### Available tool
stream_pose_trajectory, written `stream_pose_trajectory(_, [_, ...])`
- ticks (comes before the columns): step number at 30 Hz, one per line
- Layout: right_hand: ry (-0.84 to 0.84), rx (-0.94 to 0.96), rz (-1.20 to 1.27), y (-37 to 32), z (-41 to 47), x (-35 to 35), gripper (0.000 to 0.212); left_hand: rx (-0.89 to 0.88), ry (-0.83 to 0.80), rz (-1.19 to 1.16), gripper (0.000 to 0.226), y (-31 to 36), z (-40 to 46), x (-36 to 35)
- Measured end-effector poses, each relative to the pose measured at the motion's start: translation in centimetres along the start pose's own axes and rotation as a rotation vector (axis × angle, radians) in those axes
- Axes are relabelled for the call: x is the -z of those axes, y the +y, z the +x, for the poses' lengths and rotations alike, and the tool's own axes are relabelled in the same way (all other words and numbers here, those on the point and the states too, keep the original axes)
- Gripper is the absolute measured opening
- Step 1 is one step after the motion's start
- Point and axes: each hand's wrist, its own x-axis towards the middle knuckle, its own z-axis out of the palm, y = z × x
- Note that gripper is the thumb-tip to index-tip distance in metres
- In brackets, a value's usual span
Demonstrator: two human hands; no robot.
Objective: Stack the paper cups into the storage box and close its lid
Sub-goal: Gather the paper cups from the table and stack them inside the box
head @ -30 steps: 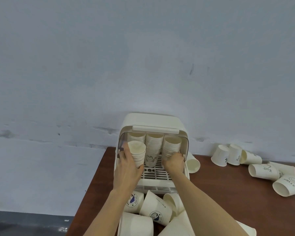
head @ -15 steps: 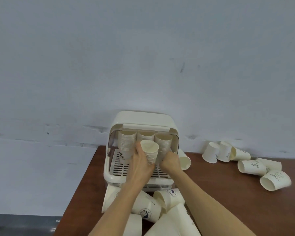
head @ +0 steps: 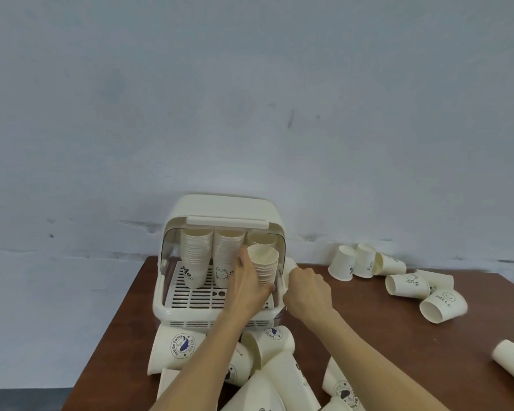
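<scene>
Head view, and the left hand (head: 247, 287) is wrapped around a stack of nested paper cups (head: 264, 264), fingers curled on its left side, holding it upright at the right front of the storage box (head: 172, 304). That box sits at the far edge of the brown table (head: 368, 330) against the wall, its lid (head: 227, 207) swung up and back. Inside on the slatted tray stand a left stack (head: 196, 256) printed with a "%" mark and a middle stack (head: 226, 256) with a little bunny drawing; a third stack (head: 261, 239) peeks out behind the held one. The right hand (head: 307, 287) is just outside the box's right wall, fingers curled toward a cup there, though whether it actually grips I cannot tell. Near the front, a tipped cup (head: 177, 350) reads "Full Be Funny". Off to the right, a cup on its side (head: 442, 305) says "HELLO" with a smile.
</scene>
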Motion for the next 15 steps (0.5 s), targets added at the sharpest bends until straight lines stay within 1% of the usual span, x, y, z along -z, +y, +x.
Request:
stream_pose_trajectory(4, [-0.024, -0.020, 0.001, 0.8, -1.0, -0.1, 0.020, 0.006, 0.001, -0.016, 0.082, 0.4, -0.5, -0.4])
stream_pose_trajectory(5, [-0.029, -0.025, 0.006, 0.9, -1.2, -0.2, 0.021, 0.013, -0.007, -0.026, 0.084, 0.4, -0.5, -0.4])
stream_pose_trajectory(7, [-0.028, -0.029, 0.014, 0.9, -1.7, -0.1, 0.025, 0.025, -0.032, -0.038, 0.093, 0.5, -0.6, -0.2])
stream_pose_trajectory(10, [-0.034, -0.034, 0.024, 1.0, -2.3, 0.2, 0.029, 0.039, -0.068, -0.017, 0.118, 0.7, -0.9, 0.4])
stream_pose_trajectory(12, [-0.030, -0.036, 0.032, 1.1, -2.8, 0.5, 0.029, 0.056, -0.083, 0.004, 0.125, 1.0, -1.5, 1.1])
stream_pose_trajectory(13, [-0.026, -0.036, 0.036, 1.0, -3.1, 0.7, 0.028, 0.065, -0.083, 0.011, 0.124, 1.2, -1.9, 1.5])
stream_pose_trajectory(15, [-0.020, -0.034, 0.048, 0.9, -3.8, 1.0, 0.027, 0.073, -0.066, 0.024, 0.113, 1.4, -2.8, 2.5])
